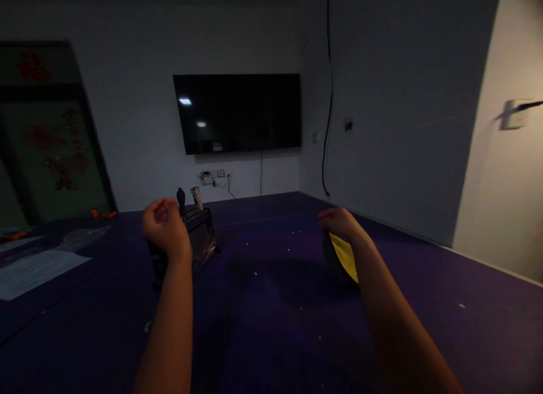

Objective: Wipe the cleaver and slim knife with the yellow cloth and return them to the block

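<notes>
The room is dim. My left hand (165,228) is raised over the purple floor with its fingers loosely curled; I see nothing in it. Just behind it stands a small dark box (199,238) with a shiny front, and a dark bottle (181,201) and a pale patterned object (197,198) stand on top of it. My right hand (341,223) is curled downward and grips a dark rounded thing with a yellow face (344,257), which hangs below the wrist.
A black wall-mounted TV (240,112) faces me, with sockets and cables (216,176) under it. A dark panel with red flowers (46,133) leans at the left. White sheets (34,269) and clear plastic lie on the floor at the left. Small orange items (104,214) sit by the wall.
</notes>
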`<act>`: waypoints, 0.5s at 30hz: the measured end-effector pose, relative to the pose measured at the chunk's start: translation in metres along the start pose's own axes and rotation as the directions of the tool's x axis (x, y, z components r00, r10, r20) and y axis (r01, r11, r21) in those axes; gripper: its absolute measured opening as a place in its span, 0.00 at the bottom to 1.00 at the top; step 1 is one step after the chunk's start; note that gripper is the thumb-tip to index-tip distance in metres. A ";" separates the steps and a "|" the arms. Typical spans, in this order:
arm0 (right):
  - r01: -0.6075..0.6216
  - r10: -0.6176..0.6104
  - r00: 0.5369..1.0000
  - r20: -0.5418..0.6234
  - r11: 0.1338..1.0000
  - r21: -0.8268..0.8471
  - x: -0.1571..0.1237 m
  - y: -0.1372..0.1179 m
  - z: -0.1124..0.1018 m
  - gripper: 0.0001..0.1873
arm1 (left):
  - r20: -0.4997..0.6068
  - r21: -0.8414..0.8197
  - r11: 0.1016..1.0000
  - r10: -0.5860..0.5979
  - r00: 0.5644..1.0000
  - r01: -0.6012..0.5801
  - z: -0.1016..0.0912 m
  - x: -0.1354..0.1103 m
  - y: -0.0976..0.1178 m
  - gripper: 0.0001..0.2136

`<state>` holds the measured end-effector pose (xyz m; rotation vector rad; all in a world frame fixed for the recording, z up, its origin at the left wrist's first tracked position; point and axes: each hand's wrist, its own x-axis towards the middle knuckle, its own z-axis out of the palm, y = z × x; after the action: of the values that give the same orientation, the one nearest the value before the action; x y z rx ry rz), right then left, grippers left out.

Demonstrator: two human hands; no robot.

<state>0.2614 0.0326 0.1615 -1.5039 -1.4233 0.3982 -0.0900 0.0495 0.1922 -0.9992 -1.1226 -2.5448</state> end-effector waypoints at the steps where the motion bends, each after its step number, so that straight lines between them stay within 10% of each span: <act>1: 0.021 -0.022 1.000 0.008 0.999 0.027 0.003 -0.011 0.002 0.08 | 0.087 -0.054 0.998 -0.026 0.996 0.031 0.004 -0.004 0.006 0.10; 4: 0.181 -0.193 0.981 0.027 0.954 0.240 0.000 -0.041 0.009 0.10 | 0.421 -0.145 0.970 -0.119 0.899 0.196 0.012 -0.018 0.025 0.10; 8: 0.392 -0.456 0.889 -0.025 0.733 0.555 -0.021 -0.070 0.020 0.13 | 0.822 -0.045 0.961 -0.120 0.557 0.274 0.013 -0.043 0.049 0.15; 15: 0.274 -0.559 0.822 0.112 0.559 0.782 -0.041 -0.086 0.042 0.15 | 0.989 0.098 0.956 -0.124 0.077 0.276 0.011 -0.069 0.060 0.19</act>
<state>0.1693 -0.0017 0.1962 -0.3857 -1.5638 0.8512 -0.0073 0.0091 0.1885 -3.0846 -1.3439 -1.7524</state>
